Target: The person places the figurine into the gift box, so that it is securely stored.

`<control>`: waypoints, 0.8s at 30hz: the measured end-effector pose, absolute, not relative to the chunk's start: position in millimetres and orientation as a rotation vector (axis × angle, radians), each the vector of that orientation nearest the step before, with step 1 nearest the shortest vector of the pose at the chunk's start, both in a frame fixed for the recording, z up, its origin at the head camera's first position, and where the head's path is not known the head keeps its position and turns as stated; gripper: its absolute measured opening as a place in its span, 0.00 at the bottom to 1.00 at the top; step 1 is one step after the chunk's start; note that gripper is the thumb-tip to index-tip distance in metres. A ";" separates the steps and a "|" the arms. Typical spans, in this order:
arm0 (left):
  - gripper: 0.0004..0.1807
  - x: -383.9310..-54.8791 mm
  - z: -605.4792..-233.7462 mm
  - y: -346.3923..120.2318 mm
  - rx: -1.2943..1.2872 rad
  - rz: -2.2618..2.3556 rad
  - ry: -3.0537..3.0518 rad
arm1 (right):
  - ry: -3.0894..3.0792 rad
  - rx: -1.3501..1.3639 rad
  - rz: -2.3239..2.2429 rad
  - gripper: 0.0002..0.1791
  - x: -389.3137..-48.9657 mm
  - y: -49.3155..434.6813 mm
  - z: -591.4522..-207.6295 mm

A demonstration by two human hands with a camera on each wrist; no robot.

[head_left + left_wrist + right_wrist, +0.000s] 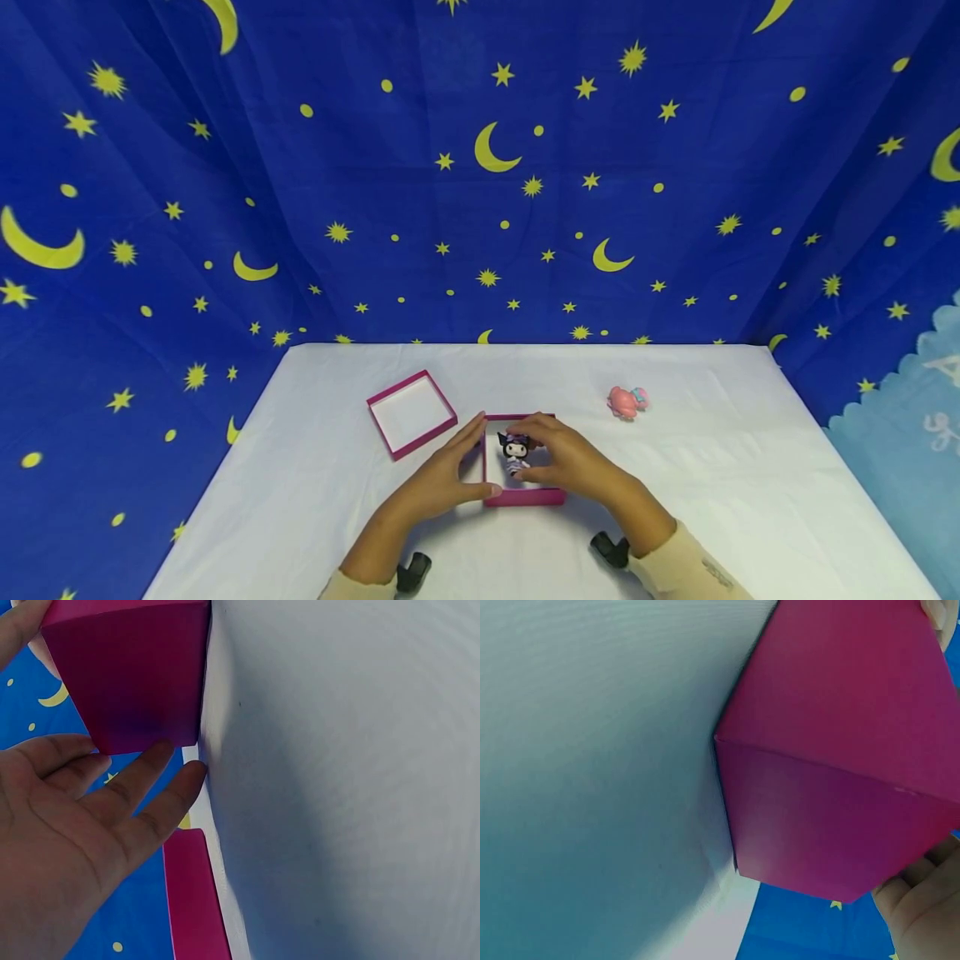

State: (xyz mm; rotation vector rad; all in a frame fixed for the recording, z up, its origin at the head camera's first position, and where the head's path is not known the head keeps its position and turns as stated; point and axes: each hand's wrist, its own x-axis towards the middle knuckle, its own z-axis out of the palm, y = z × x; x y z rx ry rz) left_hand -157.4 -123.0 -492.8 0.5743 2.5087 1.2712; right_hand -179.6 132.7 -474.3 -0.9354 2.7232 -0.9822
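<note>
A small toy figure (515,450) with a black eared hood, white face and purple dress lies face up at the open magenta box (525,498). My right hand (573,458) holds it between thumb and fingers over the white interior; whether it touches the bottom is unclear. Along the box's left side, my left hand (442,479) has its thumb at the front corner and its fingers reaching to the back corner. In the left wrist view those fingers (131,784) are spread beside the magenta wall. The box hides most of my right hand (930,911) in the right wrist view.
Left of the box lies a shallow magenta lid (423,440), white inside. A pink toy (624,403) with a blue bow-like part lies toward the back right of the white-covered table (712,500). Blue cloth (420,192) with moons and stars hangs behind.
</note>
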 end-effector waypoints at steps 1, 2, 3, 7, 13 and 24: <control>0.56 -157.3 -492.6 -123.0 0.573 1.269 2.510 | 2.723 -0.931 -0.975 0.35 -179.7 131.6 -474.4; 0.56 -157.3 -492.4 -123.0 0.573 1.270 2.510 | 2.724 -0.929 -0.967 0.35 -179.9 130.5 -474.7; 0.56 -157.3 -492.3 -123.0 0.572 1.270 2.510 | 2.724 -0.932 -0.959 0.35 -180.2 129.3 -475.2; 0.56 -157.5 -492.7 -123.1 0.575 1.278 2.503 | 2.733 -0.946 -0.907 0.34 -182.3 124.9 -478.7; 0.55 -158.2 -495.0 -123.2 0.579 1.288 2.496 | 2.764 -0.994 -0.811 0.34 -185.3 119.9 -482.9; 0.56 -158.5 -494.3 -122.8 0.541 1.278 2.487 | 2.832 -1.067 -0.600 0.33 -191.9 110.6 -486.9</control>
